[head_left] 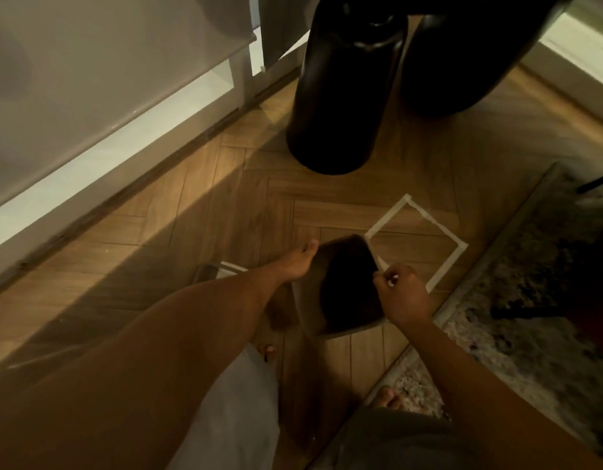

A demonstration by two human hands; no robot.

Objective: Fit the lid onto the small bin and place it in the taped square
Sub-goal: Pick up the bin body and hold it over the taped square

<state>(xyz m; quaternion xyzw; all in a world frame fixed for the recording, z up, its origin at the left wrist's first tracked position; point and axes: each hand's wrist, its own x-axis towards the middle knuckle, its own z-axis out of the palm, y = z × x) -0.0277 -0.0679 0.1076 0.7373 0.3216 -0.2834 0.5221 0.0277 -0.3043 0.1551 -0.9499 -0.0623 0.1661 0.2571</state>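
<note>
The small grey bin (344,290) with a dark open inside is held just above the herringbone wood floor, tilted. My left hand (298,262) grips its far left corner. On the right rim, my right hand (400,293) is closed. The taped square (386,216) of pale tape lies on the floor right behind the bin, and the bin's far corner overlaps its near corner. A grey flat edge (210,268) that may be the lid pokes out from behind my left forearm, mostly hidden.
A tall black rounded object (337,96) stands on the floor beyond the square, with a second black one (463,62) to its right. A mottled rug (530,300) borders the right side. A wall with a white skirting (100,157) runs along the left. My bare feet show below.
</note>
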